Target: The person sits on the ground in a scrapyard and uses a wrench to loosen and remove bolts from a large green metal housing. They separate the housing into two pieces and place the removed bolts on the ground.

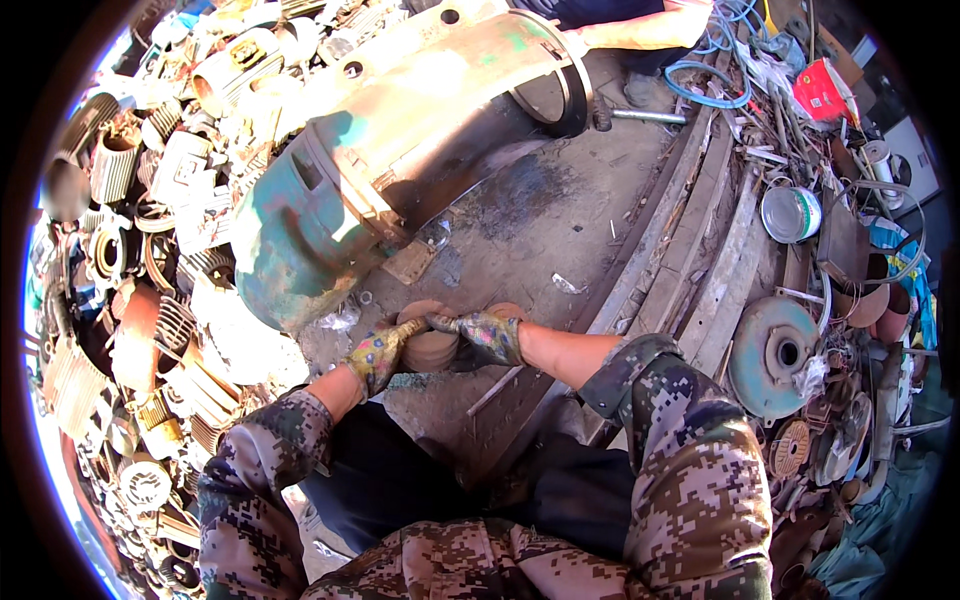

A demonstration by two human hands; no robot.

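A rusty, round metal part [430, 350] with ridged sides is between my hands in front of me, above the dirt floor. My left hand [380, 355], in a flower-patterned work glove, grips its left side. From the right, my right hand [484, 335] in a matching glove lays its fingers across the top edge, and the fingertips of both hands meet there. Another rusty round piece [507, 311] shows just behind my right hand. The undersides of my fingers are hidden.
A large green-painted metal casing [310, 225] lies just beyond. Scrap motor housings [115, 165] pile up on the left. Long planks [690, 250], a tin can [790, 214] and a green round cover [772, 355] lie right. Another person's arm [640, 30] reaches in at the top.
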